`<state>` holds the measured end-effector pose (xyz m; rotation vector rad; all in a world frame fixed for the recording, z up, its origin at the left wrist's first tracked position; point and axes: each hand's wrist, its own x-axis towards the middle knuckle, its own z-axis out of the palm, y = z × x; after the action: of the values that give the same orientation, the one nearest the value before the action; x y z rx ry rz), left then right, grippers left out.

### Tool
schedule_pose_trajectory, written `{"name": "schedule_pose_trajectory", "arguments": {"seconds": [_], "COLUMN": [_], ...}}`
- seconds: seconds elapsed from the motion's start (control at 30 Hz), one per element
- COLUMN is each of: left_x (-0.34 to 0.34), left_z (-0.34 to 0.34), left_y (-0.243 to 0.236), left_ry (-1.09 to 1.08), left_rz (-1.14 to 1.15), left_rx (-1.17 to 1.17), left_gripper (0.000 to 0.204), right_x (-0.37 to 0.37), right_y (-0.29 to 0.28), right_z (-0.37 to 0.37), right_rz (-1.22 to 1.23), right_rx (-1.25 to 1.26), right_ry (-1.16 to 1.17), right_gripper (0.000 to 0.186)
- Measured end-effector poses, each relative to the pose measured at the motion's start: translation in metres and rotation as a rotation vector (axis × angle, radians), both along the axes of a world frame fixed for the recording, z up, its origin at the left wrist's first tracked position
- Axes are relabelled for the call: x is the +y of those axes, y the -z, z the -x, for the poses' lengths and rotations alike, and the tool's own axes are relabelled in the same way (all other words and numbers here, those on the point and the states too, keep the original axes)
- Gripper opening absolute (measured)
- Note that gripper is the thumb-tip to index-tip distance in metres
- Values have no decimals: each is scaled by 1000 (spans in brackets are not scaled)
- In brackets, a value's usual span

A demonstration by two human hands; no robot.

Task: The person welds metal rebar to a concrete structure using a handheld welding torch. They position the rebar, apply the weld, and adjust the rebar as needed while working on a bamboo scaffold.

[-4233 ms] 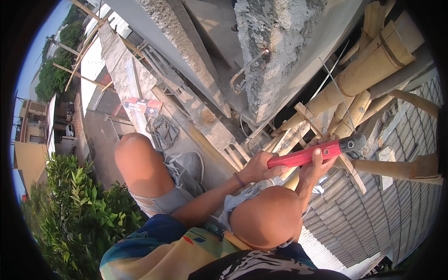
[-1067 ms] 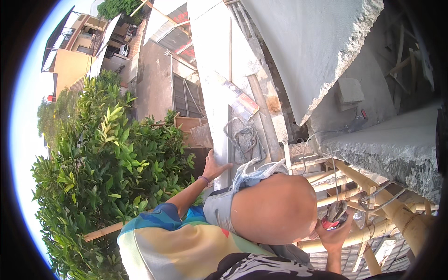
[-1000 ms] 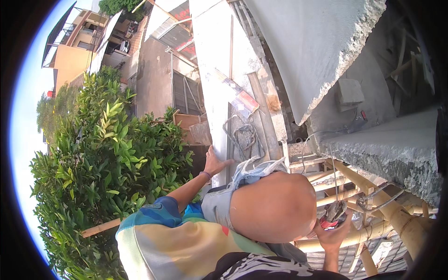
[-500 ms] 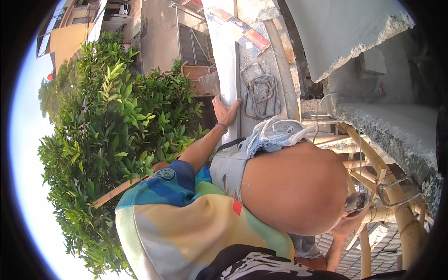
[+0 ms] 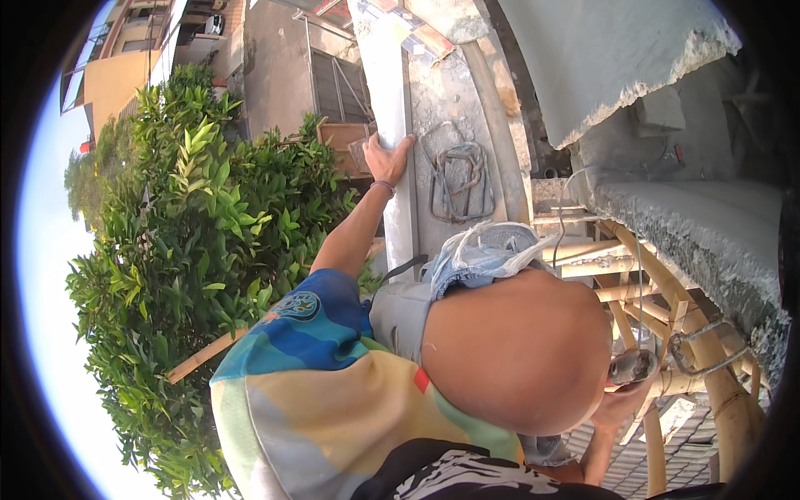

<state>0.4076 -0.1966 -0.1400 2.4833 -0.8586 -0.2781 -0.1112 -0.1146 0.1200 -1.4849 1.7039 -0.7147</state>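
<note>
My left hand [image 5: 386,160] grips a long white ledge [image 5: 401,218], thumb on the side nearer the grey strip and fingers over the leafy side. Low at the right, past my bent bare knee [image 5: 517,342], my right hand [image 5: 621,404] is closed around a small grey, cement-smeared object [image 5: 633,367]. Its kind is unclear, and the knee partly hides that arm. Beside the ledge, bent metal rod frames [image 5: 460,179] lie on a rough concrete strip [image 5: 442,96].
Bamboo scaffolding [image 5: 717,392] stands at the right, with a bent metal rod [image 5: 708,354] and tiled roofing [image 5: 683,450] below. Broken-edged concrete [image 5: 692,225] juts in at right. Dense leafy branches [image 5: 183,242] fill the left. Patterned tile pieces [image 5: 425,37] lie farther along.
My left hand has slid farther along the ledge, and its arm is straighter. The ledge and metal frames have shifted slightly left in view. My right hand keeps its hold.
</note>
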Motion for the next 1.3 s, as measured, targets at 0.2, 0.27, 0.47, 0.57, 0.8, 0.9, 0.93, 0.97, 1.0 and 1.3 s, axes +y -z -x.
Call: {"name": "schedule_pose_trajectory", "arguments": {"seconds": [0.2,0.27,0.47,0.57,0.8,0.9,0.93,0.97,1.0,1.3], "left_x": [-47,-70,-119,-114,16,59,65,69,68,75], "left_z": [-29,-43,-71,-69,-15,7,12,18,22,36], "left_y": [9,10,12,6,-20,-19,-18,-17,-16,-32], "left_ry": [2,-8,0,19,159,155,136,76,57,25], "left_rz": [-24,-60,-142,-138,-276,-284,-235,-197,-76,-47], "left_rx": [-133,-122,-65,2,113,135,120,117,99,47], "left_gripper": [99,102,108,114,118,106,101,97,94,86], "right_x": [0,-1,-1,-3,-1,1,1,1,2,-4], "right_y": [-2,1,4,3,3,7,8,8,6,5], "right_z": [3,5,3,-1,2,4,4,5,6,1], "right_rz": [-44,-2,-21,-79,-77,-58,-44,-81,-94,8], "right_rx": [44,88,90,58,24,33,42,22,1,-38], "right_ry": [-22,-55,-40,1,10,25,28,2,-12,23], "right_gripper": [59,59,60,61,59,58,58,59,59,63]}}
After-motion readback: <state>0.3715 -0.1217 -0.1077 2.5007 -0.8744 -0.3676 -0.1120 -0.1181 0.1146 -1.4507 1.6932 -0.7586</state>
